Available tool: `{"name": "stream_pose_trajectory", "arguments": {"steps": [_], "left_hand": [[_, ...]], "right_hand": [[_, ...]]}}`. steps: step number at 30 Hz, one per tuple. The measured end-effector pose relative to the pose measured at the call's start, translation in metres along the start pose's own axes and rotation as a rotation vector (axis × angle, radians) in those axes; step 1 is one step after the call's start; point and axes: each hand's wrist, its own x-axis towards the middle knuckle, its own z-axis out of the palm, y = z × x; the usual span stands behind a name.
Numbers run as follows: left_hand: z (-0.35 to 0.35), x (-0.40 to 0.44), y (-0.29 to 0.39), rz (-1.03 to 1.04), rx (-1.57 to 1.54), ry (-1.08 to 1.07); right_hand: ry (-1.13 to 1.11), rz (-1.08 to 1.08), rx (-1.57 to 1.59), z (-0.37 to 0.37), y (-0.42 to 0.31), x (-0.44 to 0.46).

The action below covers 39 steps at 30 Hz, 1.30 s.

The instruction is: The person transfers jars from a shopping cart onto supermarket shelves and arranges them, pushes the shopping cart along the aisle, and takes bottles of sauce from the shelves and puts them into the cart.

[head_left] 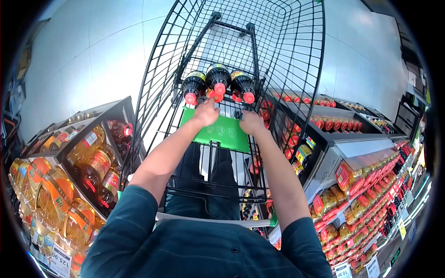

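Note:
Several dark bottles with red caps lie in the black wire shopping cart (320,51), among them a left bottle (193,84), a middle bottle (218,75) and a right bottle (242,84). My left hand (207,112) reaches over the green panel (222,134), its fingers stretched toward the caps below the middle bottle. Just below the right bottle is my right hand (251,121), at the panel's right edge. Its fingers are partly hidden and dark against the cart, so what they touch cannot be made out.
On the left, large oil bottles (55,190) fill a shelf beside the cart. Shelves of red-lidded jars (366,204) line the right side. The cart's pale handle (213,221) crosses near my body. Light floor tiles (111,51) show around the cart.

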Motion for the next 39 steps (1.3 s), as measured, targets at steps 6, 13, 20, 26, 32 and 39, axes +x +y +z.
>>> {"name": "stream_pose_trajectory", "arguments": {"steps": [6, 13, 20, 26, 32, 39], "left_hand": [[0.013, 0.027, -0.01, -0.034, -0.192, 0.174], [0.019, 0.068, -0.022, -0.098, -0.399, 0.073], [0.012, 0.057, -0.004, -0.142, -0.427, -0.013], [0.021, 0.065, -0.013, -0.124, -0.636, -0.114], [-0.009, 0.043, 0.008, -0.049, -0.537, -0.28], [0.024, 0.038, 0.027, 0.059, 0.161, -0.125]], "right_hand": [[0.029, 0.083, 0.319, 0.014, -0.055, 0.044], [-0.112, 0.146, 0.27, 0.024, -0.063, 0.092], [-0.062, 0.28, 0.254, 0.041, -0.044, 0.093], [0.156, 0.409, 0.234, 0.028, -0.064, 0.085], [0.449, 0.356, 0.218, 0.059, -0.043, 0.106], [0.277, 0.445, 0.352, 0.031, -0.014, 0.079]]}}
